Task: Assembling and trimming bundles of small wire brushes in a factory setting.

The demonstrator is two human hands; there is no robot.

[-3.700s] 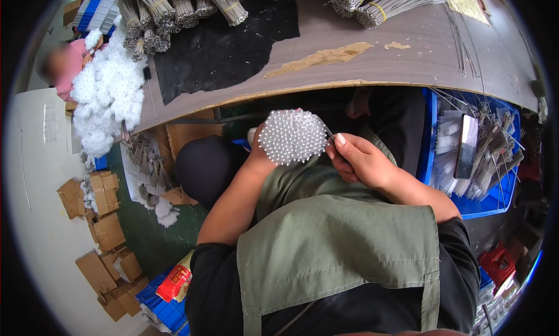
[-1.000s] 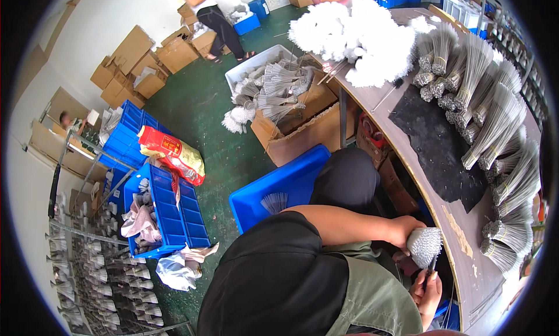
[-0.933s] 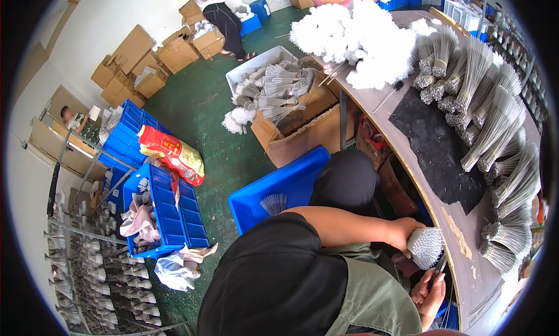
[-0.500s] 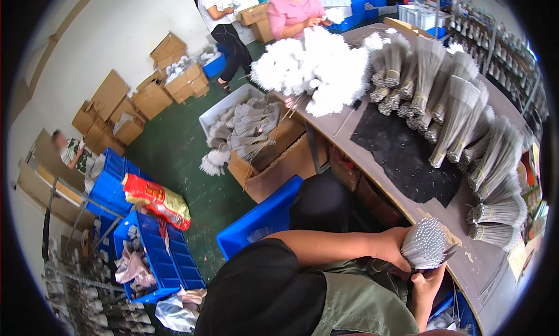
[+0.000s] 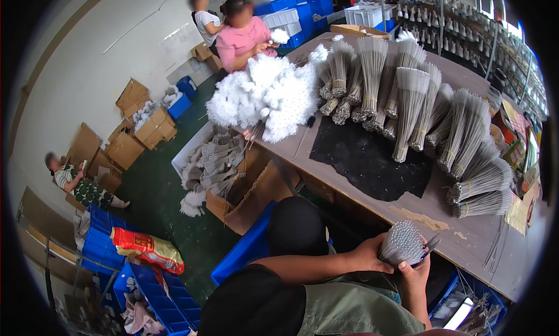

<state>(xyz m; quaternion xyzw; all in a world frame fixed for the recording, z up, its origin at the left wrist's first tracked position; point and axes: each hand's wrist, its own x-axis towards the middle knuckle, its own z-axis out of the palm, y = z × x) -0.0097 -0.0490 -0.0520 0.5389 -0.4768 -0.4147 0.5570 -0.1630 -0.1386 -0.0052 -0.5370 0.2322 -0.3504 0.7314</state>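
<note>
A thick bundle of thin grey stems [image 5: 403,243] is held over my lap, its round end of pale tips facing up. My left hand [image 5: 370,254] is wrapped round its left side. On the near right, my right hand [image 5: 416,276] closes round the same bundle, thumb against the stems. A dark, pointed flat piece [image 5: 431,243] sticks out beside the right fingers; I cannot make out its kind. On the table ahead, more grey stem bundles [image 5: 412,103] lie in a curved row, several of them tied with bands. The lower part of the held bundle is hidden.
A black sheet [image 5: 367,161] lies on the brown table [image 5: 349,191]. Fluffy white tufts [image 5: 268,97] are heaped at its far left, near a person in pink [image 5: 244,39]. Blue crates [image 5: 247,248] and an open carton [image 5: 256,190] stand by my legs.
My view has swung, so the table and bundles sit further left and the seated person at the left shows more. Both hands still hold the bundle; its tips now tilt more toward the left.
</note>
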